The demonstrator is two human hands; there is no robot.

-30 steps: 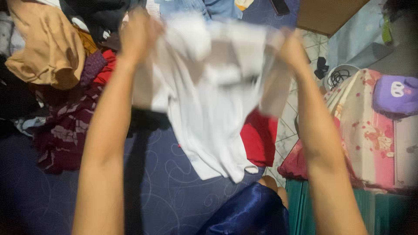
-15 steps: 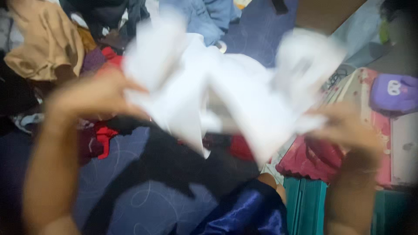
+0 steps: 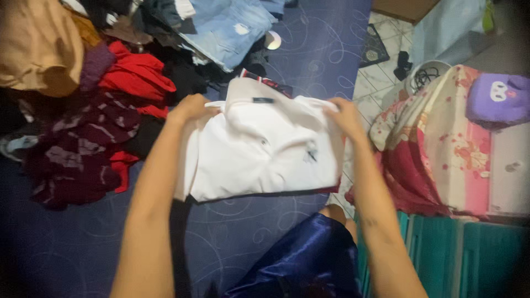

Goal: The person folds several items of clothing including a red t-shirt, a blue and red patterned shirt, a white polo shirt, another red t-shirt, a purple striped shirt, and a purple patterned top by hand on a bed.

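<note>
Both hands, left (image 3: pixel 190 107) and right (image 3: pixel 343 116), pinch the shoulders of a folded white collared cotton shirt (image 3: pixel 265 152), apparently lying on a dark blue patterned mattress (image 3: pixel 232 232).

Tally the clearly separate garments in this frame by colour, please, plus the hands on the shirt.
White polo shirt: 1
Tan garment: 1
Red garment: 1
Light blue denim: 1
Hands on the shirt, left hand and right hand: 2
Total: 6
</note>
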